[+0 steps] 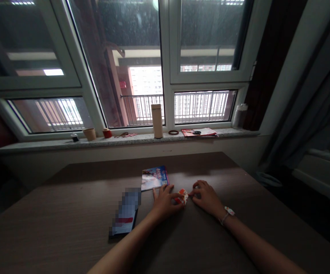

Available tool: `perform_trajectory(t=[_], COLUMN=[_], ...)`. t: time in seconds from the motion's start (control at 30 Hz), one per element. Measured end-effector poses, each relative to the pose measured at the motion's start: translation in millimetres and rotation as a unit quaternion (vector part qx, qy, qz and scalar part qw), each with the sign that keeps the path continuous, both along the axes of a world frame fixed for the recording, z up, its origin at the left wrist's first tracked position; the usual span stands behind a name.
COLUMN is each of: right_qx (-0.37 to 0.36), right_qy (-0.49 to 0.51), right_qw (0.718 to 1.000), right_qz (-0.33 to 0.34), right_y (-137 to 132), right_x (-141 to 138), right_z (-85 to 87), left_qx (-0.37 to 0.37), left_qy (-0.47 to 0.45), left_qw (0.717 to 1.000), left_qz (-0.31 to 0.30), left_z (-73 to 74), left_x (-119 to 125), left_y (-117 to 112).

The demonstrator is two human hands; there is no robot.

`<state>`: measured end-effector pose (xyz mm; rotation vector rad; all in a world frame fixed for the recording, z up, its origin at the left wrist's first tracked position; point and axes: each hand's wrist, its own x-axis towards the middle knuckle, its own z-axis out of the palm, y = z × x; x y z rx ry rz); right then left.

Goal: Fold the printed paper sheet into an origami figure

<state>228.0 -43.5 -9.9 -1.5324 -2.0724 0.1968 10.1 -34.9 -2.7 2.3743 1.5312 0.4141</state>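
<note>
Bare arms [130, 239] come in from the near side and rest over the brown counter [53, 213]. Between the two hands is a small red and white paper [182, 197], flat on the counter or almost so. Left hand [167, 201] has its thumb and pointer on the paper, and the rest of its fingers are spread out to the left. I can't tell if the thumb and pointer pinch the paper or just press it down. Right hand [206, 195] is bent, with its thumb and pointer tips close together at the right edge of the paper. It is too small to tell if they pinch it. A band [228, 211] with a white piece goes around the right wrist. Just past the left hand lies a blue and white book [154, 178], and a phone [125, 213] lies left of the left arm, its top blurred into blocks. On the far sill [142, 141], from left to right, are a dark little jar [75, 137], a tan cup [90, 134], a red pot [107, 133], a tall tan flask [157, 121], a dark ring [173, 132], some red and white sheets [207, 132] and a clear bottle [239, 116].
</note>
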Motion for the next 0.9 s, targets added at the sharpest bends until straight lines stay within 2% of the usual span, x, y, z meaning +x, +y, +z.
perform_trajectory(t=[0.1, 0.27, 0.43, 0.6, 0.9], right_qx=[-0.022, -0.009, -0.003, -0.012, -0.01], right_qy=[0.045, 0.107, 0.08, 0.043, 0.048], right_qw=[0.999, 0.994, 0.997, 0.999, 0.997], right_qz=[0.002, 0.0, 0.016, -0.017, -0.052], right_y=[2.3, 5.6, 4.2, 1.8, 3.2], right_x=[3.2, 4.8, 1.1, -2.1, -9.4], right_z=[-6.8, -12.8, -10.0, -4.4, -3.7], left_qx=[0.008, 0.011, 0.005, -0.002, 0.009], left_qy=[-0.002, 0.006, 0.009, 0.006, 0.0], left_qw=[1.0, 1.0, 1.0, 1.0, 1.0], left_qz=[0.0, -0.002, 0.002, 0.004, 0.005], left_z=[-1.1, -0.8, 0.2, 0.6, -1.1], left_x=[-0.3, -0.6, 0.5, 0.7, 1.3], left_y=[-0.1, -0.1, -0.5, -0.8, -1.2])
